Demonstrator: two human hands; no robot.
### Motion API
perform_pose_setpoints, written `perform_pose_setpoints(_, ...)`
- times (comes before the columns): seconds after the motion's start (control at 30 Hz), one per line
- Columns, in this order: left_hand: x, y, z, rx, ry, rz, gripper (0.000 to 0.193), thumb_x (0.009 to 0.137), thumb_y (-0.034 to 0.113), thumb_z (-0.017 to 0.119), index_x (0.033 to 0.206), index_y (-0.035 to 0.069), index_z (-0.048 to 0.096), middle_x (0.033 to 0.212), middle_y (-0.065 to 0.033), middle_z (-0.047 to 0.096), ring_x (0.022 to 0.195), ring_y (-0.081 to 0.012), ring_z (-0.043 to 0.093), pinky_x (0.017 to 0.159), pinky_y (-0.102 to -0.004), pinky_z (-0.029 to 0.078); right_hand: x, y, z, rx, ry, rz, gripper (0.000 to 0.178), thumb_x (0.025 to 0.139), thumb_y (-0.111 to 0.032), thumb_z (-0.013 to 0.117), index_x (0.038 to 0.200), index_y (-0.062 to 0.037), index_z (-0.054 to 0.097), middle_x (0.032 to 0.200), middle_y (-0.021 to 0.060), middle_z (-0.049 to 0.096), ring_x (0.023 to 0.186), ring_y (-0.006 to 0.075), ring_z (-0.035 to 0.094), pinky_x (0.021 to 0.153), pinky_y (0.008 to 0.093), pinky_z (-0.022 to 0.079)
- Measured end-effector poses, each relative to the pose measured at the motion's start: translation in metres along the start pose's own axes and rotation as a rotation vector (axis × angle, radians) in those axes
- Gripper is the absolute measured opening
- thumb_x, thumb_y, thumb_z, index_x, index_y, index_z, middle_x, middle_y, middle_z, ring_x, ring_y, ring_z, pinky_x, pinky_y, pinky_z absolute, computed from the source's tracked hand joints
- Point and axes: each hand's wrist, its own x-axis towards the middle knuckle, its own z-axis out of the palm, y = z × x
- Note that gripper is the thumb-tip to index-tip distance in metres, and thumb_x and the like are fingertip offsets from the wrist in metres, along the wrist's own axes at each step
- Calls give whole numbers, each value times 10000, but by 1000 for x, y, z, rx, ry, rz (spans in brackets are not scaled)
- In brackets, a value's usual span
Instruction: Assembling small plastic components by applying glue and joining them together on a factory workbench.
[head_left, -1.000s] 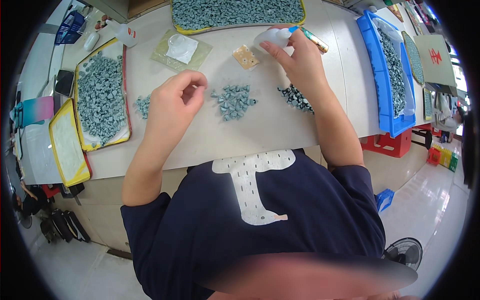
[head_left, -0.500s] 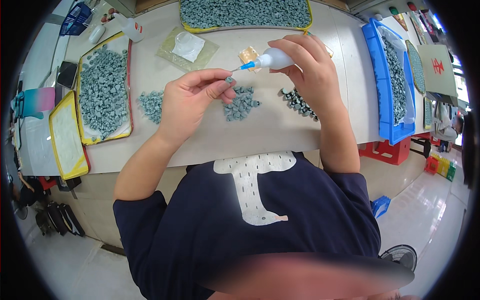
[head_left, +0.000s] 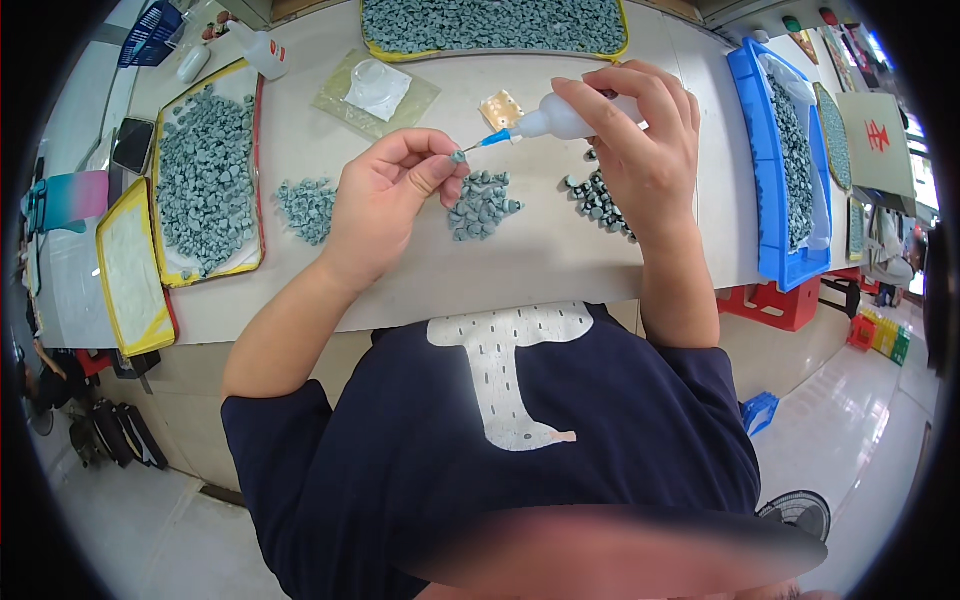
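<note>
Between thumb and forefinger, my left hand (head_left: 385, 195) pinches a small grey-green piece (head_left: 458, 157). My right hand (head_left: 650, 150) is wrapped round a whitish squeeze bottle (head_left: 565, 117) with a blue needle tip (head_left: 495, 138). The bottle lies tilted, its thin needle pointing left and reaching the small piece or just beside it. Under my hands is a loose pile of grey-green pieces (head_left: 482, 208). To its left lies another pile of similar pieces (head_left: 306, 210). Darker, shinier pieces (head_left: 598, 205) lie below my right hand, partly hidden by it.
A yellow-edged tray (head_left: 205, 185) full of pieces stands left, and a wider tray (head_left: 490, 28) at the back. On the right is a blue crate (head_left: 765, 180). A plastic bag (head_left: 375, 95) and a small tan block (head_left: 499, 108) lie behind my hands.
My right hand has moved right with the bottle, tilting it more. My left fingers have curled closer round the small piece, which now sits at the needle's end.
</note>
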Motion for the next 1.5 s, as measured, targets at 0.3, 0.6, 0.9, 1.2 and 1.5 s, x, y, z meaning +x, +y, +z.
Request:
perform_pose_setpoints(0.3, 2, 4, -3, -151, -21, -71, 125, 939, 26, 521, 1046, -35, 544, 892, -94, 614, 777, -134, 553, 728, -263, 469, 2, -3, 5, -66, 19, -13, 385, 638, -81, 667, 977, -262, 698, 925, -50, 600, 946, 177, 578, 817, 331, 379)
perform_pose_setpoints(0.6, 4, 5, -10, -144, -25, -86, 116, 940, 26, 520, 1039, -29, 544, 887, -87, 609, 776, -131, 548, 727, -255, 464, 5, -5, 11, -107, 48, -48, 354, 645, -148, 637, 969, -278, 696, 939, -63, 587, 963, 166, 571, 833, 327, 360)
perform_pose_setpoints(0.9, 4, -2, -10, -234, -89, -50, 102, 941, 41, 530, 1031, -6, 538, 900, -73, 596, 773, -122, 532, 710, -248, 447, 6, 1, 9, 14, 2, 65, 346, 647, -15, 706, 958, -165, 704, 919, -16, 627, 915, 170, 590, 797, 317, 405)
perform_pose_setpoints(1.2, 2, -4, -6, -242, -157, -50, 78, 948, 61, 527, 1012, 14, 530, 901, -56, 579, 769, -113, 521, 691, -246, 436, -12, 13, 34, 471, -257, 544, 401, 691, -214, 814, 1020, -49, 652, 893, 56, 634, 812, 198, 577, 695, 312, 463)
perform_pose_setpoints(1.5, 2, 0, -4, -235, -147, -43, 76, 950, 65, 527, 1008, 16, 528, 904, -48, 577, 763, -113, 512, 688, -242, 432, -15, 24, 5, 252, -592, 617, 324, 720, -197, 776, 931, 8, 640, 828, 89, 650, 739, 224, 598, 697, 333, 482)
